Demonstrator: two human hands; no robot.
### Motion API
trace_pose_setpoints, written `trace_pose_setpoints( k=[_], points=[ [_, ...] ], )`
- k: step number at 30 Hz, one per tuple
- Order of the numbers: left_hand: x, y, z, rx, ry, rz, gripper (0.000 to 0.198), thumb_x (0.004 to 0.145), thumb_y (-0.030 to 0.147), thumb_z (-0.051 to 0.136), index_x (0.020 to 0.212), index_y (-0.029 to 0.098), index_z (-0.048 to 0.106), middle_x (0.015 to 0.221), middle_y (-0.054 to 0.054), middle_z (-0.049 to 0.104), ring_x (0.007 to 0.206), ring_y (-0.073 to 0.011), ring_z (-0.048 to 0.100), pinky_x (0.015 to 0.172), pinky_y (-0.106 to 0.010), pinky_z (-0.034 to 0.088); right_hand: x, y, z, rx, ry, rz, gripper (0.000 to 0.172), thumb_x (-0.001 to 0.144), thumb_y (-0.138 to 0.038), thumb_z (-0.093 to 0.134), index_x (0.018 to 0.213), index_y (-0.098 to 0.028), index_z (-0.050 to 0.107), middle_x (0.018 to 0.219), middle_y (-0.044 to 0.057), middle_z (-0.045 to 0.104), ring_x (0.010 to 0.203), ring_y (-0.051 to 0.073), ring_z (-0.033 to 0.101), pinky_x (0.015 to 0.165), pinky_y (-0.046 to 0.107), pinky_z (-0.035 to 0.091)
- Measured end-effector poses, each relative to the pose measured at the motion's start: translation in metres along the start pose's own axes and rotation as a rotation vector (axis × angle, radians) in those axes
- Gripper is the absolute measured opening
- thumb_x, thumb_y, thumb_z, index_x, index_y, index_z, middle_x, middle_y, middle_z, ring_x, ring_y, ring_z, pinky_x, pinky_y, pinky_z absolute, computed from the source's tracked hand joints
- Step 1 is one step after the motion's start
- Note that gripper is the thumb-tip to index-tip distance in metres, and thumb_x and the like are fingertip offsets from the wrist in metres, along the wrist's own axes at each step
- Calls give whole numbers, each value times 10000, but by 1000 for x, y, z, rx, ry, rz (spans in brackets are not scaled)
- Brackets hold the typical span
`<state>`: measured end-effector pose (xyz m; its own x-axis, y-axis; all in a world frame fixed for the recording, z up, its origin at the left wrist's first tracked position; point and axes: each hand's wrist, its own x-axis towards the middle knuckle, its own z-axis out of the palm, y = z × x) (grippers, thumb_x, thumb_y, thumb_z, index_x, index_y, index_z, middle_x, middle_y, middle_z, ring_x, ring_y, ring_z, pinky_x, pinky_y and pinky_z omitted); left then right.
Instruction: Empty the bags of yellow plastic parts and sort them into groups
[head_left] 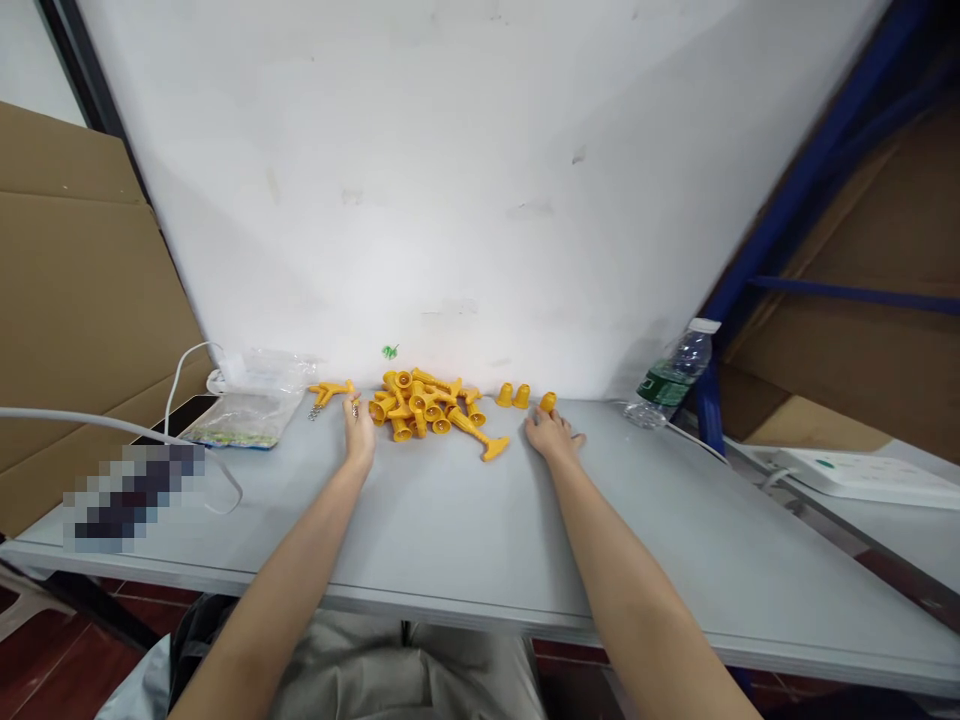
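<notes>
A heap of several yellow plastic funnel-shaped parts (424, 405) lies at the far side of the grey table (465, 540), against a white board. My left hand (360, 430) rests left of the heap with its fingers pinched on a small metal spring (355, 408). More yellow stems (330, 390) and another spring lie just beyond it. My right hand (553, 432) lies on the table right of the heap, fingers closed around a small yellow cap (547, 402). Two more yellow caps (513, 396) stand between that hand and the heap.
A clear plastic bag (251, 405) lies at the far left beside a white cable (112, 425) and a dark device. A water bottle (671, 375) lies tilted at the right. A white power strip (855, 472) sits further right. Cardboard stands on both sides.
</notes>
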<state>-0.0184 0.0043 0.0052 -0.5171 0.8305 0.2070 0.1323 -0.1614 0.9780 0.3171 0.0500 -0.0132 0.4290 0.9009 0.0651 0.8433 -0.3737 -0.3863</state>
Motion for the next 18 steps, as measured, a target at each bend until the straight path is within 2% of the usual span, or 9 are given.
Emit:
trace_pose_setpoints(
  k=[6, 10, 14, 18],
  points=[
    [1, 2, -3, -40, 66, 76, 214, 904, 303, 399, 1054, 233, 534, 969, -47, 582, 869, -143, 583, 734, -256, 481, 15, 2, 0, -89, -79, -47, 578, 966, -409, 211, 1511, -246, 312, 1605, 100, 220, 1458, 295, 221, 1125, 636, 166],
    [3, -1, 0, 3, 59, 71, 236, 848, 301, 493, 1074, 232, 509, 977, -39, 555, 869, -140, 561, 749, -261, 487, 20, 4, 2, -100, -93, -72, 576, 976, -419, 175, 1517, -260, 292, 1608, 97, 208, 1460, 303, 213, 1116, 657, 153],
    [8, -11, 3, 21, 62, 132, 249, 825, 311, 540, 1061, 238, 518, 1016, -47, 544, 842, -130, 556, 743, -260, 490, 20, 4, 2, -108, -119, -72, 589, 981, -440, 141, 1529, -262, 262, 1618, 94, 174, 1471, 305, 184, 1119, 659, 134],
    [16, -24, 2, 67, 60, 149, 263, 812, 199, 498, 1072, 232, 526, 1031, -50, 554, 888, -128, 571, 784, -261, 487, 19, 3, 2, -121, -124, -60, 605, 980, -471, 127, 1537, -262, 236, 1620, 92, 166, 1471, 303, 183, 1125, 648, 130]
  ],
)
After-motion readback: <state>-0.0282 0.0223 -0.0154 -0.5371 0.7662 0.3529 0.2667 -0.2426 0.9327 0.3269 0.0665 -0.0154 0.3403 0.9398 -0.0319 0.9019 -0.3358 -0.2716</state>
